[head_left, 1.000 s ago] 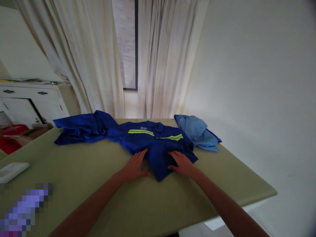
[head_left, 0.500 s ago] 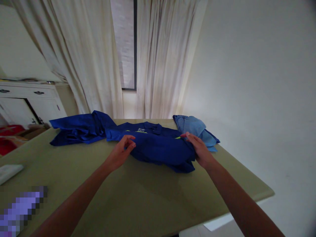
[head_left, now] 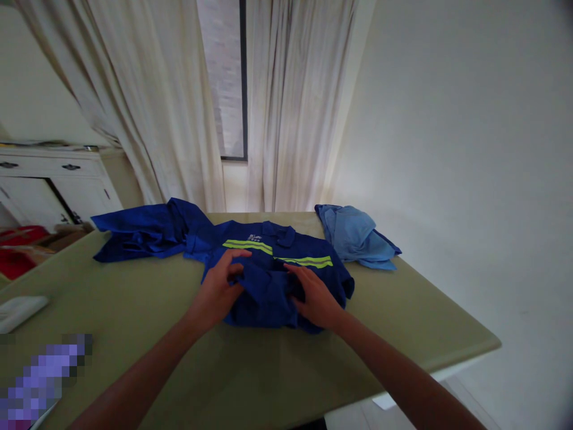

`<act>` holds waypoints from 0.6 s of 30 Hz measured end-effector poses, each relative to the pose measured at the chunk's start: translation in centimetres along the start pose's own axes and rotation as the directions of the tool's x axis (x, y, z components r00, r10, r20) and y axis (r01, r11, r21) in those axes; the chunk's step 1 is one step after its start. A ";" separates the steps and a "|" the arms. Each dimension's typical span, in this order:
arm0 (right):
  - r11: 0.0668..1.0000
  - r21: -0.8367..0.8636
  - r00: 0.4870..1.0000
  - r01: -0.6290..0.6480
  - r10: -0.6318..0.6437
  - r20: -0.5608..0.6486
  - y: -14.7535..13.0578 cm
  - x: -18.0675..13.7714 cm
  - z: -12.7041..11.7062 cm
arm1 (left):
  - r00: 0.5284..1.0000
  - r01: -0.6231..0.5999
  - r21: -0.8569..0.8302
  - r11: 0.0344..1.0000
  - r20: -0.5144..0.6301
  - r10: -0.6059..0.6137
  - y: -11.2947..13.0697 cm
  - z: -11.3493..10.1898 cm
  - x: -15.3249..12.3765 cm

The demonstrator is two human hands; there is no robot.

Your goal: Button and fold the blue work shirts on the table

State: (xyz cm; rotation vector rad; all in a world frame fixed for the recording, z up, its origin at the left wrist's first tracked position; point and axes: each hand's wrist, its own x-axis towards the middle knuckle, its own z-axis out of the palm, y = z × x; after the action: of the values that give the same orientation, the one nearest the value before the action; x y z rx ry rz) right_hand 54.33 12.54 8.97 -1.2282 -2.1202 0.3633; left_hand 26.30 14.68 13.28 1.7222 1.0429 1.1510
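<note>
A dark blue work shirt (head_left: 308, 246) with a collar, white chest print and yellow-grey reflective stripes lies on the table, collar toward the curtains. Its near part is bunched and folded up. My left hand (head_left: 219, 289) is closed on the bunched cloth at the left, thumb and fingers curled about it. On the right side of the same bunch, my right hand (head_left: 319, 298) grips the cloth, its fingertips partly hidden in the folds.
Crumpled blue cloth (head_left: 138, 233) lies at the left, touching the shirt. A light blue folded garment (head_left: 351, 233) sits at the back right. A white object (head_left: 20, 310) and a pixelated purple patch are at the left of the table (head_left: 398, 334). Beyond stand curtains (head_left: 304, 107) and a white cabinet (head_left: 58, 179).
Both hands have come nearer and my right hand has moved left, closer to the other. The shirt's raised front has dropped and bunched, baring the stripes and more of the chest.
</note>
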 end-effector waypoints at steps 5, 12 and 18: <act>0.952 -0.299 0.969 -0.062 -0.014 -0.245 2.6 3.3 -3.6 | 0.991 -0.060 0.206 0.977 -0.106 0.083 2.2 -3.4 1.9; 0.906 -0.400 0.865 0.135 -0.305 -0.398 -1.7 2.2 -6.5 | 0.983 0.056 -0.304 0.951 -0.147 -0.105 5.5 -5.6 2.8; 0.859 -0.475 0.975 -0.190 0.221 0.010 3.5 1.9 -1.2 | 0.969 0.184 0.019 0.983 -0.174 -0.178 2.0 -4.2 2.8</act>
State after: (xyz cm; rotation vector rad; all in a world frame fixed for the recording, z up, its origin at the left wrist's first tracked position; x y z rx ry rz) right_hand 56.79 15.83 8.78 -1.7507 -2.2113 -0.0371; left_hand 23.42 17.25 17.04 1.5384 1.3038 1.1849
